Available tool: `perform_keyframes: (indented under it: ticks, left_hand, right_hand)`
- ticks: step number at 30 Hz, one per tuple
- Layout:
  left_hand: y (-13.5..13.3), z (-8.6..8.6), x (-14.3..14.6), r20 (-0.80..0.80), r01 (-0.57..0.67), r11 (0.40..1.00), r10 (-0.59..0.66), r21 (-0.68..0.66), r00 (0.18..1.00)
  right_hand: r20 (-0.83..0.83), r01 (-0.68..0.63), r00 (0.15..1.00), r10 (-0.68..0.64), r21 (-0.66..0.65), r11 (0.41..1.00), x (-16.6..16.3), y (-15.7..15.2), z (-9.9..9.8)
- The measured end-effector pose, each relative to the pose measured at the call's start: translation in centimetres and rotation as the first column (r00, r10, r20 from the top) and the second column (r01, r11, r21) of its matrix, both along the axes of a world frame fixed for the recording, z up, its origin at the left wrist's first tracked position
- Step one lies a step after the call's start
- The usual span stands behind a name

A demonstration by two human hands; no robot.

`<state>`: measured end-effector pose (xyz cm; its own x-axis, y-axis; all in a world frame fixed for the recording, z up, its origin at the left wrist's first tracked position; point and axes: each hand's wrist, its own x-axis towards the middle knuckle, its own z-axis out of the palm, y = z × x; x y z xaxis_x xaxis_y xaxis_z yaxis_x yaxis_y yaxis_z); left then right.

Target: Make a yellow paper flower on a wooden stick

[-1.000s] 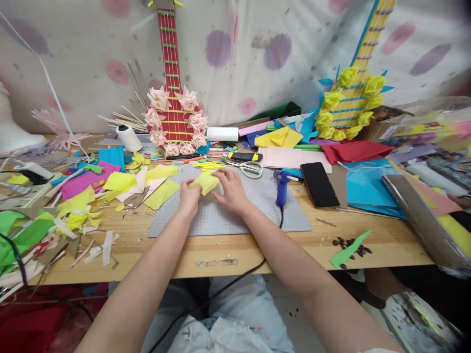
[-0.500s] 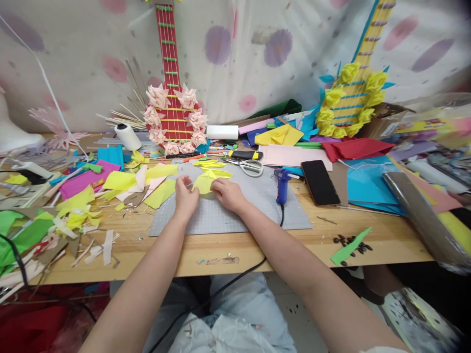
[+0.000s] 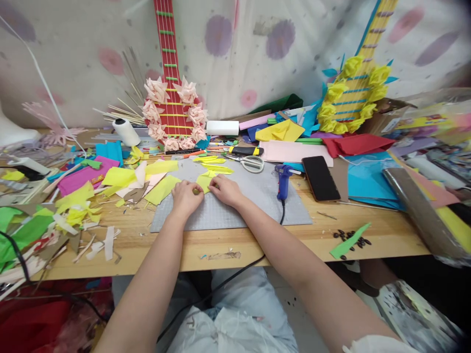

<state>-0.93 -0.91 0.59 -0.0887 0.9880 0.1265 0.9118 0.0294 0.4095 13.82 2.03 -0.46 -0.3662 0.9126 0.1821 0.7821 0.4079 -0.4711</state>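
Observation:
A piece of yellow crepe paper (image 3: 204, 181) is pinched between my two hands, just above the grey cutting mat (image 3: 235, 213). My left hand (image 3: 186, 197) is closed on its left side, fingers curled. On its right side my right hand (image 3: 226, 189) grips it between thumb and fingers. Behind the paper lie several narrow yellow paper strips (image 3: 217, 169). Scissors with pale handles (image 3: 252, 164) rest at the mat's back edge. A blue hot glue gun (image 3: 283, 181) stands on the mat's right side, its cord running down over the table edge.
Yellow paper scraps (image 3: 162, 190) and a magenta sheet (image 3: 88, 177) clutter the left. A phone (image 3: 321, 179), blue sheets (image 3: 373, 179) and dark beans or seeds (image 3: 351, 241) lie at right. At the back stand a red paper guitar (image 3: 172, 113) and a yellow one (image 3: 351, 100).
My left hand has turned over the paper, its fingers curling inward. The yellow piece now shows less between my hands, and the camera view has shifted slightly.

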Motion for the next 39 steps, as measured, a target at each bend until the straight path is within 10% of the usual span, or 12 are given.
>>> perform_keyframes:
  ticks: [39]
  left_hand:
    - [0.5, -0.4, 1.1, -0.032, -0.008, 1.0, 0.009, 0.028, 0.999]
  right_hand:
    - [0.132, 0.149, 0.979, -0.157, 0.069, 0.986, -1.0, -0.5, -0.4]
